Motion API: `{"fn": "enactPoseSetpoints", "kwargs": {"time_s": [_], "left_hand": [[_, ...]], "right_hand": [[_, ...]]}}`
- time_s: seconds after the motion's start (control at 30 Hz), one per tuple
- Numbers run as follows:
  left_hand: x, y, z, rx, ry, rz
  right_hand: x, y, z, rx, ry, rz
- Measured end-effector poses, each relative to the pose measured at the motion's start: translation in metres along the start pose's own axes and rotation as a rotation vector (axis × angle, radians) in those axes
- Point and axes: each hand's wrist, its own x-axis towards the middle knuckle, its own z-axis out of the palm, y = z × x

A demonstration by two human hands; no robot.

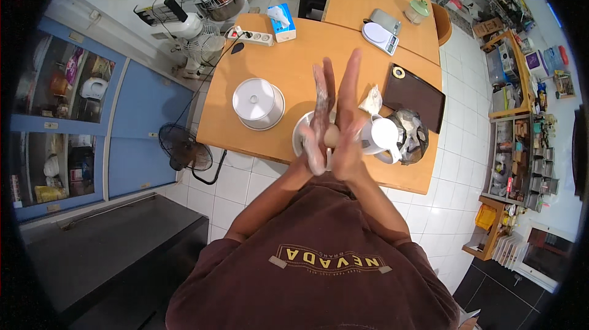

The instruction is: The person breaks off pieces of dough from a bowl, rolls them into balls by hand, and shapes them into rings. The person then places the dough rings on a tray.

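My left hand (319,124) and my right hand (347,127) are raised palm to palm near the table's front edge, fingers stretched out away from me. Between the palms sits a small pale ball that looks like dough (332,136). Whitish powder or paste coats my left fingers and palm. Below the hands is a white bowl (297,135), mostly hidden by them. A white jug (381,135) stands just right of my right hand. To the left is a white lidded tub (255,101).
On the wooden table (294,72) lie a crumpled white bag (371,100), a dark tray (417,93) with a tape roll, a plastic bag (410,135), a kitchen scale (380,36), a tissue box (282,23) and a power strip (251,36). A black fan (184,149) stands at left.
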Motion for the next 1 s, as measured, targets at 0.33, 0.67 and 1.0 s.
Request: {"fn": "enactPoseSetpoints", "kwargs": {"time_s": [0.33, 0.67, 1.0], "left_hand": [[0.021, 0.003, 0.021, 0.142, -0.037, 0.063], [0.030, -0.029, 0.033, 0.090, 0.044, 0.030], [0.064, 0.011, 0.072, -0.200, 0.176, 0.162]], "right_hand": [[-0.001, 0.003, -0.036, -0.175, -0.073, -0.038], [-0.005, -0.012, -0.057, -0.182, -0.068, -0.173], [-0.015, 0.006, -0.086, -0.211, -0.111, -0.074]]}}
